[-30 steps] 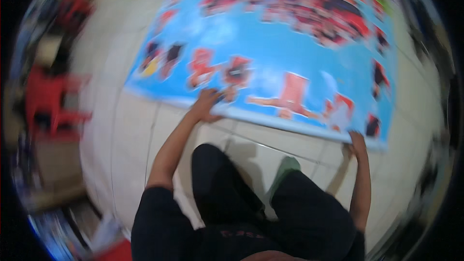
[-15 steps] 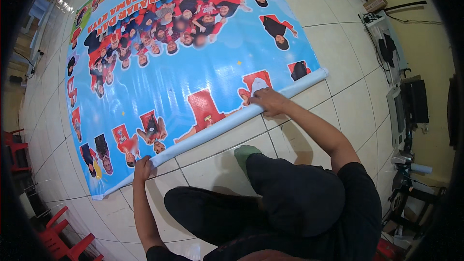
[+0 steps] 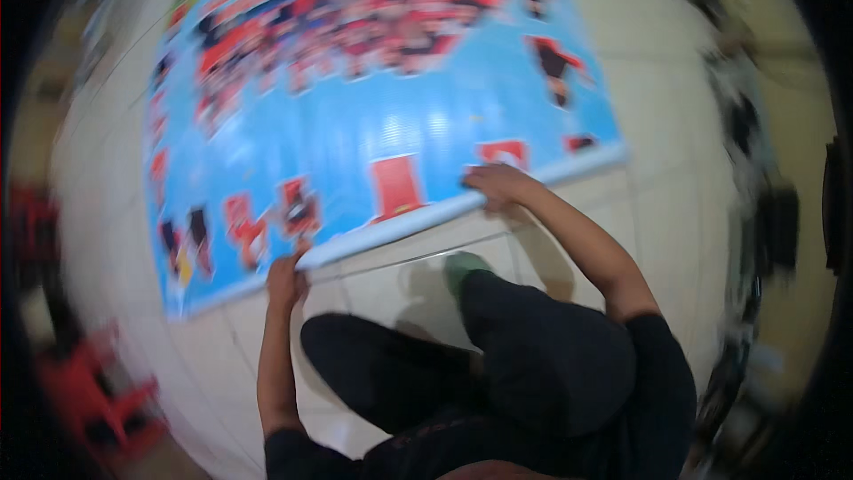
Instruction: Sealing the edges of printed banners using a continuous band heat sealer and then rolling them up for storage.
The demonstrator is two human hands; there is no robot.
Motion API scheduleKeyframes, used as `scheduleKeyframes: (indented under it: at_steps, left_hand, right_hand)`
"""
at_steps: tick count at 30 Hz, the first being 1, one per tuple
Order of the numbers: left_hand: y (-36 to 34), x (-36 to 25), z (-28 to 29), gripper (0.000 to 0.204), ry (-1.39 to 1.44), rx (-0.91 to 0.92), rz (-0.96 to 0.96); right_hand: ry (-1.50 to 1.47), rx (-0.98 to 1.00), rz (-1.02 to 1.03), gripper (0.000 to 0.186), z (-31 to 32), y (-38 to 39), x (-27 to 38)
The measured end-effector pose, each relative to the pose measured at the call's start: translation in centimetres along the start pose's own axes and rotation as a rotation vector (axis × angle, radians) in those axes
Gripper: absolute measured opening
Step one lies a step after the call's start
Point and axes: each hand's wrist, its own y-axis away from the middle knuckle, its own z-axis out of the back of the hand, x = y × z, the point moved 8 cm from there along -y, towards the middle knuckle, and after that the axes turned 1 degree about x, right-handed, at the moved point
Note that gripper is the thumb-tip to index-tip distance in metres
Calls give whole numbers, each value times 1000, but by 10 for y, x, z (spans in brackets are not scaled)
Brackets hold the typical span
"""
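A large light-blue printed banner (image 3: 338, 129) with cut-out photos of people lies spread on the tiled floor before me. Its near edge is wound into a white roll (image 3: 386, 233) that slants up toward the right. My left hand (image 3: 286, 283) is closed round the roll left of its middle; its thumb and fingertips are partly hidden. Farther right, my right hand (image 3: 499, 185) grips the roll from above, its fingers bent over onto the printed side. The view is blurred by motion.
My bent knees (image 3: 382, 364) and a green-socked foot (image 3: 466, 268) are close behind the roll. Red plastic chairs (image 3: 102, 391) stand at the left rim. Dark and grey equipment (image 3: 777, 231) lines the wall on the right.
The roll's near edge has moved forward and more of the banner's near part is wound in. Both hands have kept their hold. The whole view has shifted.
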Motion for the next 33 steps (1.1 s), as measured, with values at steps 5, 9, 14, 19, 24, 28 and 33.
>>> scheduleKeyframes:
  at_steps: [5,9,14,19,24,28,33]
  left_hand:
    - [-87,-4,-22,51,304,237,226]
    - [-34,3,2,44,109,133,-45]
    - [118,202,-1,53,-80,7,243]
    - [173,313,89,55,-233,46,456]
    - [269,394,142,43,-120,391,896]
    - [291,408,134,43,-253,148,611]
    - [315,444,104,26,-114,18,972]
  right_hand:
    - [121,-306,-99,66,-30,40,-11]
    - [166,-292,-268,67,-17,54,-9]
    - [278,-212,-625,71,-39,31,-52]
    - [469,-215,-956,78,-47,37,-88]
    - [448,-211,-1083,81,-52,-3,-50]
    - [245,-474,-503,76,-52,-40,28]
    - [297,-363,-399,72,-60,-58,37]
